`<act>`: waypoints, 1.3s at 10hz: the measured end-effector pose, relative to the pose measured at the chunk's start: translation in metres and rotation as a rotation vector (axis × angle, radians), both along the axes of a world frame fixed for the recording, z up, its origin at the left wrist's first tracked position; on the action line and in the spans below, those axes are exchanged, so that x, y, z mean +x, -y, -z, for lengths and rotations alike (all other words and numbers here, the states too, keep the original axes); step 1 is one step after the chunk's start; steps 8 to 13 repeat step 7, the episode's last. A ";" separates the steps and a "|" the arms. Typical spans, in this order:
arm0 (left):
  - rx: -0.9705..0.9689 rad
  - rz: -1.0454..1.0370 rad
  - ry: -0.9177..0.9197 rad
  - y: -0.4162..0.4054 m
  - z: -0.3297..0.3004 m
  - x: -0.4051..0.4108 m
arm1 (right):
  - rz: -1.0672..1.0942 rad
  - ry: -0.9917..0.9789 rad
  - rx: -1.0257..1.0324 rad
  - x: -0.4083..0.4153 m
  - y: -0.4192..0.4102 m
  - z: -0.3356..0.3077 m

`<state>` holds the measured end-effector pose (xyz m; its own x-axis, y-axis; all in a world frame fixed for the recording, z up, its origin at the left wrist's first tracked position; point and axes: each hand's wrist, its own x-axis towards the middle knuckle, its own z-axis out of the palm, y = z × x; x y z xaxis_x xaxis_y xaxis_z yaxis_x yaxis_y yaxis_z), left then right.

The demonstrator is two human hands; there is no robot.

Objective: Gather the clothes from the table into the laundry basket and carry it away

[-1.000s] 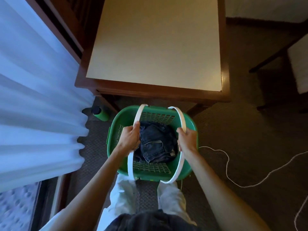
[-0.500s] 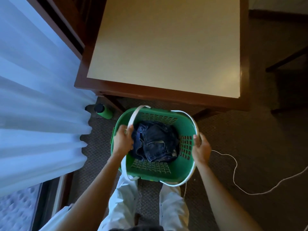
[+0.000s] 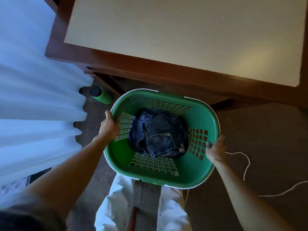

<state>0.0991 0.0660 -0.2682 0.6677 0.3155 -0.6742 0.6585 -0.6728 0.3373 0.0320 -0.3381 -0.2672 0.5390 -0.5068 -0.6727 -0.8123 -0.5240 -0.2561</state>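
i see the green laundry basket [image 3: 198, 170] on the floor near the table [image 3: 150, 67], jeans [image 3: 158, 134] inside, left hand [image 3: 109, 126] gripping its left rim, right hand [image 3: 215, 150] gripping its right rim.

A wooden table [image 3: 166, 39] with a pale top fills twelve o'clock, sheer white curtains [image 3: 33, 105] glow bluish at nine, and brown carpet [image 3: 258, 130] spreads toward three — dim, with a white cord [image 3: 246, 165] trailing across it.
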 end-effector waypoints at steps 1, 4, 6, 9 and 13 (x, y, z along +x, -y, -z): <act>-0.034 0.008 -0.042 -0.004 -0.008 0.002 | -0.023 0.017 0.037 0.003 0.001 -0.006; -0.019 -0.029 -0.033 -0.004 -0.016 -0.014 | -0.074 0.013 0.028 0.005 -0.004 -0.018; -0.058 -0.133 -0.028 -0.017 -0.048 -0.068 | -0.005 0.090 0.106 0.020 0.006 -0.102; 0.028 -0.104 -0.171 -0.041 -0.089 -0.139 | 0.019 0.187 0.183 0.007 0.020 -0.185; 0.028 -0.104 -0.171 -0.041 -0.089 -0.139 | 0.019 0.187 0.183 0.007 0.020 -0.185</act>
